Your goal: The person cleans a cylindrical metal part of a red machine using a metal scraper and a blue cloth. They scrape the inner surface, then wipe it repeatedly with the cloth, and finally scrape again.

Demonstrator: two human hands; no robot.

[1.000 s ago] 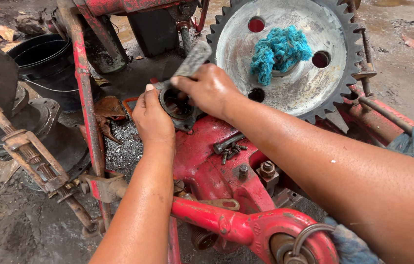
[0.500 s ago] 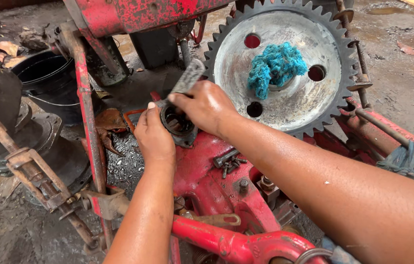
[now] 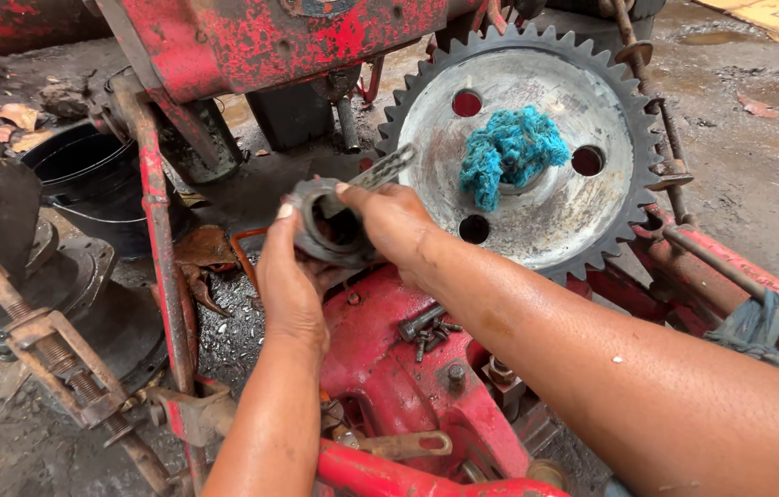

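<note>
My left hand [image 3: 290, 281] cups a dark greasy metal ring part [image 3: 327, 224] from below and the left, lifted above the red machine housing [image 3: 398, 368]. My right hand [image 3: 398, 225] grips the same ring from the right, with a flat grey metal tool [image 3: 382, 169] sticking up past its fingers toward a large toothed gear wheel [image 3: 592, 212]. A wad of teal rag [image 3: 511, 152] plugs the gear's hub. Which hand holds the flat tool is unclear.
A black bucket [image 3: 86, 184] stands at the left behind a red frame tube [image 3: 161, 230]. Loose bolts [image 3: 431, 336] lie on the housing. A rusty threaded clamp [image 3: 58, 359] sits lower left. The muddy concrete floor [image 3: 757, 175] spreads to the right.
Both hands have lifted the ring part up off the housing and turned it, so its open bore now faces me. The view has shifted down and closer.
</note>
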